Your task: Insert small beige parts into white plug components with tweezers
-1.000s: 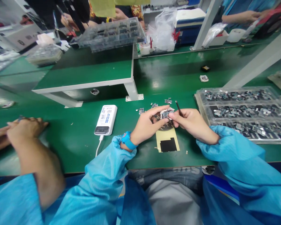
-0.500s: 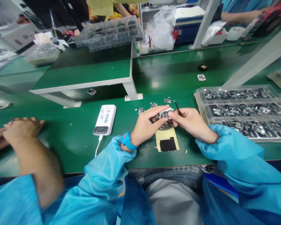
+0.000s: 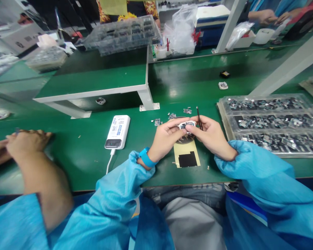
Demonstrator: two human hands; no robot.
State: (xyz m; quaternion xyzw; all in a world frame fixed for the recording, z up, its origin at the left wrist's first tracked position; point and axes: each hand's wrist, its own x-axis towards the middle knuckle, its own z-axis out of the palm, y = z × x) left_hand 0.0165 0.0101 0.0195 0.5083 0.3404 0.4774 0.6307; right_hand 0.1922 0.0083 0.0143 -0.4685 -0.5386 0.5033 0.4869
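Both left hand [image 3: 165,138] and right hand [image 3: 210,134] pinch a white-rimmed module [image 3: 186,125], seemingly pressing, black tool [image 3: 199,118] in the right; next needs steadiness.

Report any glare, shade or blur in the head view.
Head view: pale glare on the green table; head view: dark shade beneath the raised shelf; head view: smearing toward the upper corners, with the held white part comparatively clear.

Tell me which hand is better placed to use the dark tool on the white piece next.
Probably the right hand: it holds the dark tool, close beside the white piece. The left hand grips that piece and shows no tool.
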